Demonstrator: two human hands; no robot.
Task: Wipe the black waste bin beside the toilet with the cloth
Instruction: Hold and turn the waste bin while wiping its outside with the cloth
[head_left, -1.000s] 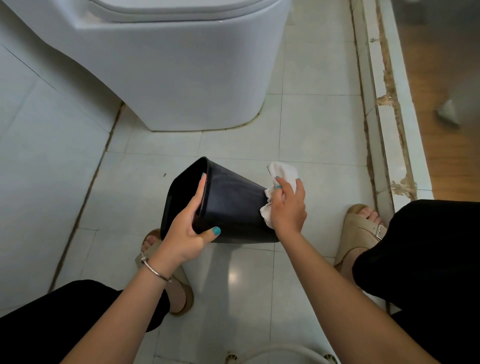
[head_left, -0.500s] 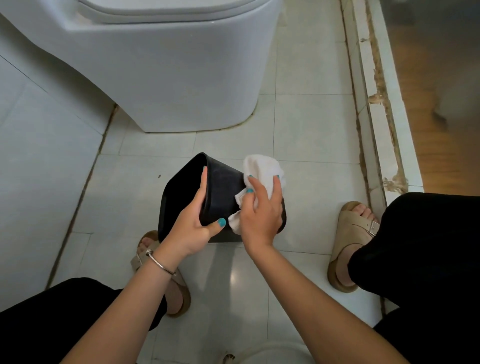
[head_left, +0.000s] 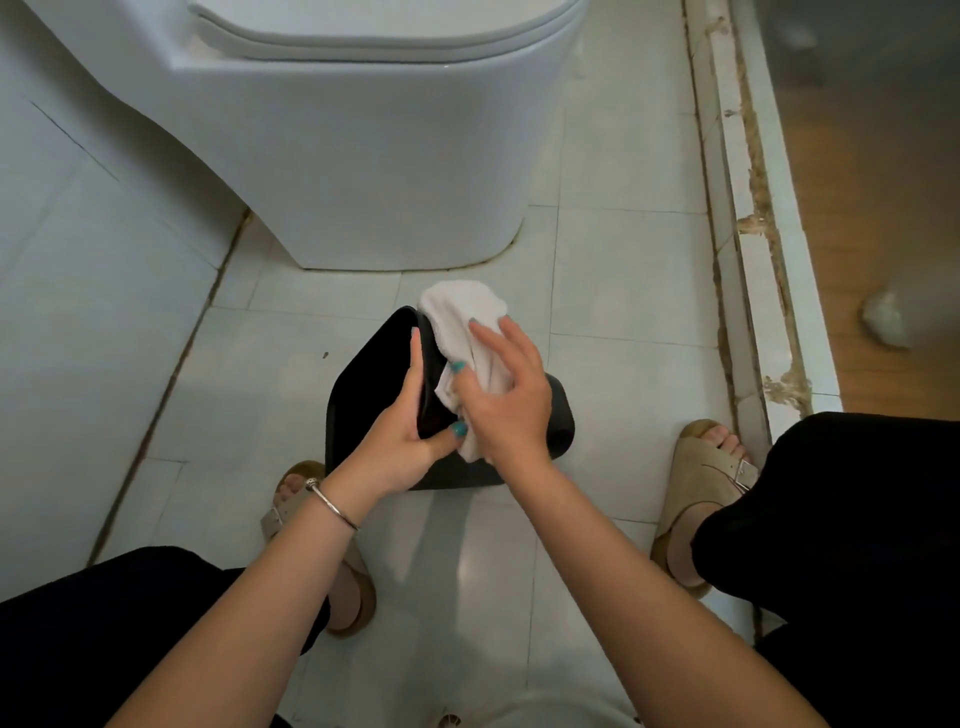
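Observation:
The black waste bin (head_left: 371, 384) lies tipped on its side over the floor tiles, its open mouth turned left. My left hand (head_left: 395, 436) grips the bin's rim, fingers inside the mouth and thumb on the outer wall. My right hand (head_left: 506, 400) presses a crumpled white cloth (head_left: 462, 322) against the bin's upper wall close to the rim. The hand and cloth hide most of that wall; the bin's base shows at the right.
The white toilet (head_left: 363, 156) stands just beyond the bin. A tiled wall (head_left: 78, 312) runs along the left. A raised white threshold (head_left: 748, 234) with a wooden floor (head_left: 883, 208) beyond it lies to the right. My sandalled feet (head_left: 701, 478) flank the bin.
My right hand has slid the cloth from the bin's base end leftwards along the wall to the rim. My left hand has kept its grip on the rim.

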